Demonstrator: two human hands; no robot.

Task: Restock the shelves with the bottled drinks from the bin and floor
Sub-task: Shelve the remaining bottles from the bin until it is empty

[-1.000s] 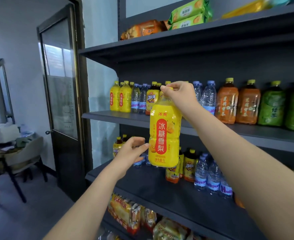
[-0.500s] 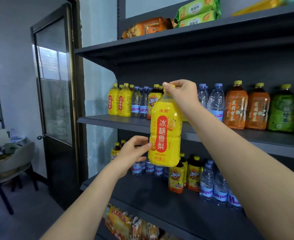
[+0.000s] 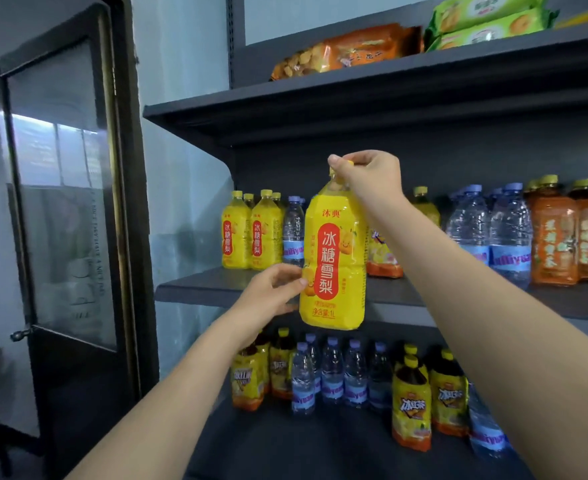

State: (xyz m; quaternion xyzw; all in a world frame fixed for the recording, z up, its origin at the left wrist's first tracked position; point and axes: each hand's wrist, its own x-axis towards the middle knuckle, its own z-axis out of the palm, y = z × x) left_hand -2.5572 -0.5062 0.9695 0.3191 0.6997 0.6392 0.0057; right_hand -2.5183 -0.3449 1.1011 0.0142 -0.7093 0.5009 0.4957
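Observation:
A big yellow bottle (image 3: 334, 258) with a red label hangs upright in front of the middle shelf (image 3: 209, 285). My right hand (image 3: 372, 178) grips it by the yellow cap and neck from above. My left hand (image 3: 271, 296) touches the bottle's lower left side with its fingertips. Matching yellow bottles (image 3: 251, 233) stand at the left end of that shelf, just behind and left of the held one. The bottle's base is about level with the shelf's front edge.
Water bottles (image 3: 489, 233), orange tea bottles (image 3: 555, 240) and more drinks fill the middle shelf to the right. The lower shelf (image 3: 285, 441) holds small water and iced tea bottles. Snack packs (image 3: 354, 50) lie on the top shelf. A glass door (image 3: 64, 202) stands at left.
The held bottle has risen a little and come closer to the middle shelf. My view has moved in toward the shelving. Both hands keep their places on the bottle.

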